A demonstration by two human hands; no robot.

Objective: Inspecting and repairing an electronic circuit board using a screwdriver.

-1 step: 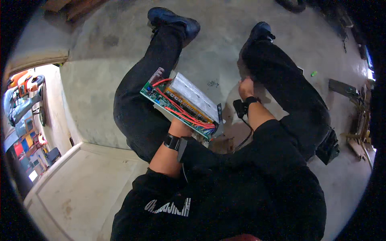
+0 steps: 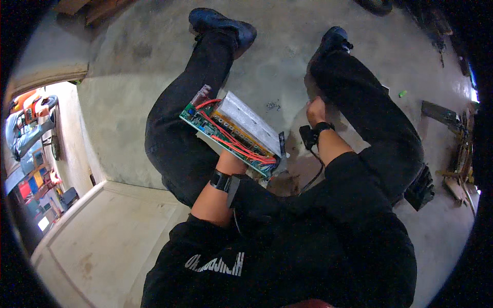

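A green circuit board (image 2: 205, 128) with red wires (image 2: 226, 138) and a long silver heat sink (image 2: 250, 122) is tilted over my left thigh. My left hand (image 2: 233, 162) supports it from beneath; the board hides the fingers. Over the floor beside my right leg, my right hand (image 2: 315, 110) is closed, apart from the board. What its fingers hold, if anything, cannot be made out. A small scatter of dark bits, perhaps screws, (image 2: 273, 106) lies on the floor between the board and that hand.
My legs spread across a grey concrete floor (image 2: 287, 51). A small green object (image 2: 402, 94) lies beyond my right knee, with wood scraps (image 2: 454, 187) at the far right. To the left, a raised pale slab (image 2: 113, 220) borders a doorway showing a motorbike (image 2: 38, 110).
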